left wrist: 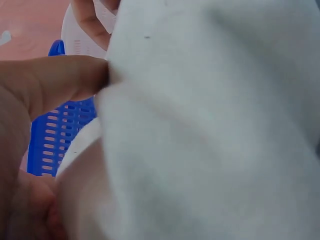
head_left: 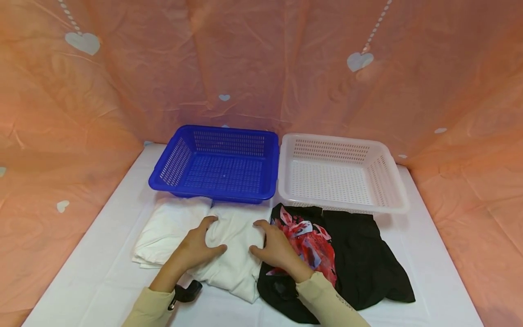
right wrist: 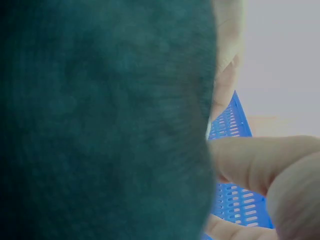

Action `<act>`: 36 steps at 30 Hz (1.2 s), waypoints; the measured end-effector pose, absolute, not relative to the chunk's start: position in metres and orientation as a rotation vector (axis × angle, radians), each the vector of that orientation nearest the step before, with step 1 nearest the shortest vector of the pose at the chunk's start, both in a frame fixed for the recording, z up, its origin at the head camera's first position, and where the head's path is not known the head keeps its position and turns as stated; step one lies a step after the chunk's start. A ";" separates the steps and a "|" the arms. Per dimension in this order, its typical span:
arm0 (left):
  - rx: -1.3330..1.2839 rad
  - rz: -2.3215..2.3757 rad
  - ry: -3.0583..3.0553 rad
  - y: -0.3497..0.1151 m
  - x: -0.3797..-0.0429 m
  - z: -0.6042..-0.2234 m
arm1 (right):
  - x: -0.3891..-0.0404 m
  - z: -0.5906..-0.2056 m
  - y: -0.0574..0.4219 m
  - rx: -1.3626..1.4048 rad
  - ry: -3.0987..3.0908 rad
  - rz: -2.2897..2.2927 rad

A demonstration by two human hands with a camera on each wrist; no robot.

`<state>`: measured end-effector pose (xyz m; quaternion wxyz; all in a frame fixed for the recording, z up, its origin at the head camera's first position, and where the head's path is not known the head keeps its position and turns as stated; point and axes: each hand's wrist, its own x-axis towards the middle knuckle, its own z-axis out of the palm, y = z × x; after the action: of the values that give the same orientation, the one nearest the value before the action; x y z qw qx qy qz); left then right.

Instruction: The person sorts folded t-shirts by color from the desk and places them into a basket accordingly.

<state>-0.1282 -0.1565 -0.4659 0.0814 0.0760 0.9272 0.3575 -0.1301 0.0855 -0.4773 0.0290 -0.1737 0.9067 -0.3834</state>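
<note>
A folded white garment (head_left: pixel 237 240) lies rumpled on the table, one corner pointing toward the front edge. My left hand (head_left: pixel 196 249) rests at its left side, thumb and index finger spread apart. Its thumb (left wrist: pixel 75 75) touches white cloth in the left wrist view. On the opposite side, my right hand (head_left: pixel 282 250) mirrors it, thumb and index tips at the cloth. Beneath my right wrist lies a black garment with a red floral print (head_left: pixel 312 250). Dark cloth (right wrist: pixel 110 120) fills much of the right wrist view. The other fingers are mostly hidden in the head view.
Another folded white garment (head_left: pixel 163 227) lies to the left, and a plain black garment (head_left: pixel 363 259) to the right. Behind them stand a blue basket (head_left: pixel 220 195) and a white basket (head_left: pixel 347 206), side by side. An orange curtain (head_left: pixel 261 59) surrounds the table.
</note>
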 end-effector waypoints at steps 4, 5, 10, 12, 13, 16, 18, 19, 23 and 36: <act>0.231 1.080 2.754 -0.156 -0.129 -0.468 | -0.130 -0.476 0.086 -0.544 2.799 -1.173; 0.232 1.081 2.757 -0.156 -0.129 -0.469 | -0.130 -0.476 0.086 -0.543 2.800 -1.168; 0.261 1.181 2.735 -0.158 -0.130 -0.471 | -0.130 -0.477 0.085 -0.543 2.794 -1.138; 0.269 1.251 2.711 -0.159 -0.129 -0.470 | -0.129 -0.477 0.085 -0.544 2.781 -1.119; 0.276 1.283 2.703 -0.159 -0.129 -0.469 | -0.129 -0.477 0.085 -0.545 2.774 -1.113; 0.311 1.374 2.685 -0.158 -0.129 -0.464 | -0.129 -0.477 0.085 -0.543 2.755 -1.123; 0.352 1.435 2.668 -0.156 -0.129 -0.458 | -0.129 -0.477 0.086 -0.533 2.746 -1.158; 0.376 1.466 2.662 -0.154 -0.128 -0.455 | -0.129 -0.477 0.086 -0.529 2.745 -1.178; 0.463 1.583 2.643 -0.146 -0.125 -0.441 | -0.129 -0.475 0.087 -0.525 2.708 -1.275; 0.685 1.911 2.546 -0.145 -0.103 -0.396 | -0.121 -0.464 0.083 -0.685 2.108 -1.716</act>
<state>-0.1027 -0.1447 -0.3960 -0.0572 0.2100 0.7806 0.5859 -0.1209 0.0826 -0.4636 0.1685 -0.2410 0.7413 -0.6034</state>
